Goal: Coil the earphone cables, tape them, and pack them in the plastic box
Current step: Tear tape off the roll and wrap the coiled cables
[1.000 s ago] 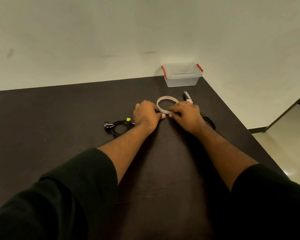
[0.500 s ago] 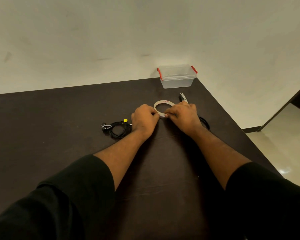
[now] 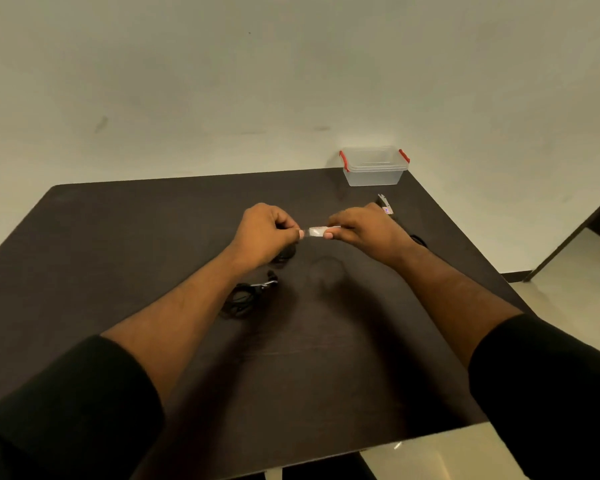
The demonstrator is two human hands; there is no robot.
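Left hand (image 3: 267, 233) and right hand (image 3: 364, 228) pinch one strip of tape (image 3: 315, 232) — above one coiled earphone (image 3: 246, 296); one plastic box (image 3: 374, 166) on the worktop (image 3: 118, 237).

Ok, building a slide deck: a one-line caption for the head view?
Both hands, left and right, pinch tape above the table, coiled earphones below.
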